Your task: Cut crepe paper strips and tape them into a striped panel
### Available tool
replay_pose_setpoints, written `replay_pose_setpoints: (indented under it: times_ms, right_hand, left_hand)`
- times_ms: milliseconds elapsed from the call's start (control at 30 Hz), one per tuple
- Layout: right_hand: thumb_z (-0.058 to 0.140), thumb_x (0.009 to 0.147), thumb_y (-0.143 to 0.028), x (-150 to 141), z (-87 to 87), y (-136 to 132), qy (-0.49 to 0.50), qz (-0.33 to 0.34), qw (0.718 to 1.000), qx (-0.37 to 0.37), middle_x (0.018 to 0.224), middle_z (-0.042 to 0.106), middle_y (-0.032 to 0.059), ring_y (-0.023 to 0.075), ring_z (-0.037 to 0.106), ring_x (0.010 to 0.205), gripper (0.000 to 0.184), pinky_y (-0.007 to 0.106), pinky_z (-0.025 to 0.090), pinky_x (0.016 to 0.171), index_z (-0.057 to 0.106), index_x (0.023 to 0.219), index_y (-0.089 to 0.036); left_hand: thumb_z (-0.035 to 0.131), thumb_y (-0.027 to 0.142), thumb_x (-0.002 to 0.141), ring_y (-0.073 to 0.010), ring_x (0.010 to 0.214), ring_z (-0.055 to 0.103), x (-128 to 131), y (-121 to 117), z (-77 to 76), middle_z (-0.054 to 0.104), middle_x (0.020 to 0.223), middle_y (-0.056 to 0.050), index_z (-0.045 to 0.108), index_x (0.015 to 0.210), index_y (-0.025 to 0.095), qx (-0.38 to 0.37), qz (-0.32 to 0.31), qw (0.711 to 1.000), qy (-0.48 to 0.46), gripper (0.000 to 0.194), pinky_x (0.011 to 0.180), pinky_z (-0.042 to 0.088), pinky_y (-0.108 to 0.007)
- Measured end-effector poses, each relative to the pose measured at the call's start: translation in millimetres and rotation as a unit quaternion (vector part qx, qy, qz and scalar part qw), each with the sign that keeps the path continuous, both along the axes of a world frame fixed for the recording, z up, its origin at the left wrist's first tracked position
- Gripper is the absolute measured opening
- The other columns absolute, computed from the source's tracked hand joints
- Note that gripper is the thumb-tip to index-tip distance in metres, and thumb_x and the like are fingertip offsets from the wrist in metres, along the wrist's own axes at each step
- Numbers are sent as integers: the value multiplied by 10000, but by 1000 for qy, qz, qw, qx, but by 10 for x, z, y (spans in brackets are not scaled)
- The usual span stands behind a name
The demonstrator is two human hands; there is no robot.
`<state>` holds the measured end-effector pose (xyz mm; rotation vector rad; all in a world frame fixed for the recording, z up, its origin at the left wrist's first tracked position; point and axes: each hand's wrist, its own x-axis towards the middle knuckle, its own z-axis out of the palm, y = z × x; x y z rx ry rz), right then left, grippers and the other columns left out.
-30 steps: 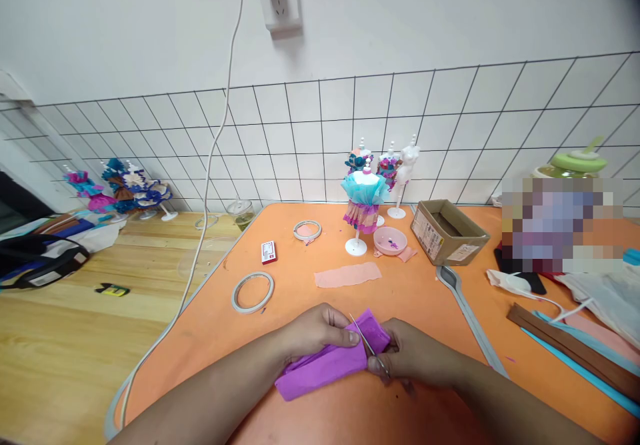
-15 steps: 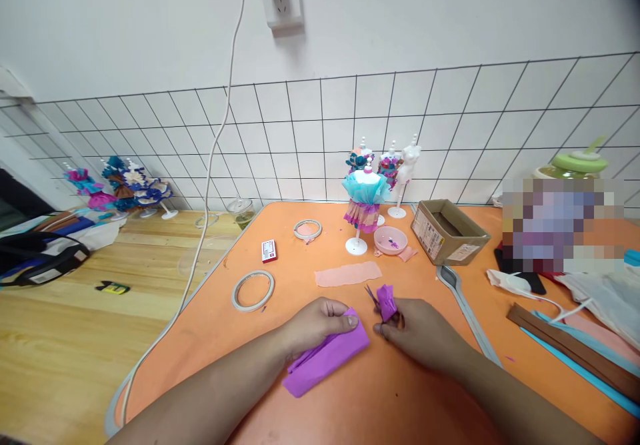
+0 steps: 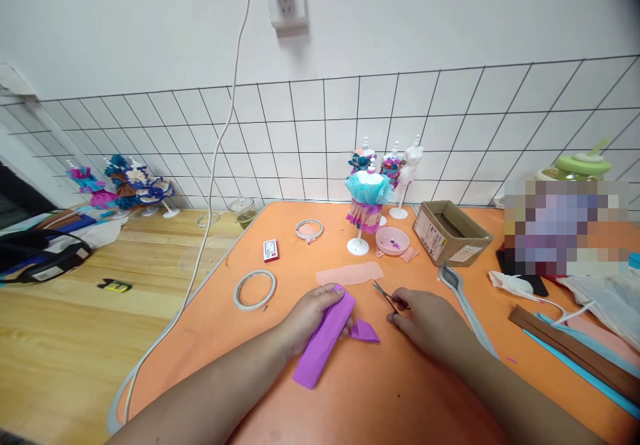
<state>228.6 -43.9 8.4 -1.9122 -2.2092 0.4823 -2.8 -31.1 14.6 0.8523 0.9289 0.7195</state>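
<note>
My left hand [image 3: 320, 308] grips a folded strip of purple crepe paper [image 3: 325, 341], which slants down toward me. A smaller purple piece [image 3: 365, 331] lies by the fingertips of that hand; whether the fingers touch it I cannot tell. My right hand [image 3: 415, 315] holds small scissors [image 3: 385, 293] by the handles, with the blades pointing up and left, away from the paper. Just beyond both hands a pale pink paper strip [image 3: 350, 273] lies flat on the orange mat [image 3: 370, 405].
Dress-form stands, one in a turquoise and purple paper dress [image 3: 369, 195], rise at the back. Near them are a pink dish [image 3: 393, 241] and a cardboard box [image 3: 450, 235]. Tape rolls [image 3: 255, 290] and a small red-white box [image 3: 271, 250] lie left; paper strips [image 3: 570, 338] lie right.
The smaller purple piece has left my right hand and now lies beside my left fingers. The folded strip has tilted steeper. The scissors in my right hand now show fully.
</note>
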Motion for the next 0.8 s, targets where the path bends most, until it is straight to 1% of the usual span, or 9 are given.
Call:
replay_pose_setpoints:
  times_ms: [67,167,333,400,500,567,633,700,800]
  right_hand:
    - [545,798,-334,31,15,31,5,14,1000,-10,877,635,38,177,575,759,153,249,306,598,651,833,-229]
    - [559,785,-296,49,-8,60,13,10,999,-27,839,631,37,161,573,716,127,242,297,577,650,783,-208]
    - [571,745,-221,77,-106,97,106,-16,990,-87,679,628,-16,156,579,653,254,231,316,551,600,998,-217]
    - [564,755,-243,80,-102,90,130,-16,986,-98,660,624,-13,165,582,644,258,240,338,558,598,1009,-209]
    - [521,818,-371,-12,-1,4,179,-7,981,-78,702,640,14,180,585,666,300,261,385,588,593,1052,-199]
    - [492,839,-452,-146,95,-98,242,31,967,-72,867,666,44,188,600,751,367,269,428,643,580,1097,-206]
    - [544,815,-423,-282,166,-200,283,113,947,-96,1009,663,48,201,603,893,371,265,450,719,564,1129,-227]
    - [508,841,-350,-330,193,-261,275,147,944,-110,893,685,24,192,617,824,198,268,455,728,618,950,-225]
    - [445,881,-316,-81,183,-252,220,128,964,-75,793,681,12,189,616,742,219,273,464,675,627,795,-230]
  left_hand:
    - [548,376,810,-163,516,599,-13,12,0,636,618,-60,500,816,153,-17,24,999,-14,228,499,462,-253]
    - [571,296,760,-175,568,617,-28,19,-12,639,672,-52,496,849,158,-40,21,998,-47,181,523,484,-271]
    - [711,176,677,-126,585,617,-3,10,-37,647,743,-30,515,889,148,-14,14,998,-61,290,562,481,-225]
    - [743,196,682,-124,641,636,18,3,-32,666,828,-44,524,925,151,-11,35,995,-92,330,624,494,-232]
    - [757,245,701,-153,774,660,47,-21,-24,669,995,-80,540,1001,154,9,85,988,-129,381,728,505,-272]
    - [746,278,722,-188,889,654,66,-55,-30,656,1059,-98,537,1023,154,41,96,983,-148,387,800,494,-306]
    - [729,313,743,-220,971,635,84,-101,-41,658,1055,-109,520,993,155,83,74,981,-156,363,850,475,-344]
    - [701,360,764,-241,1020,614,97,-153,-43,659,1050,-118,499,952,162,136,29,980,-140,340,867,460,-372]
    - [731,403,716,-261,1130,541,91,-216,-26,604,1170,-124,495,1063,190,276,-27,961,-23,470,937,412,-403]
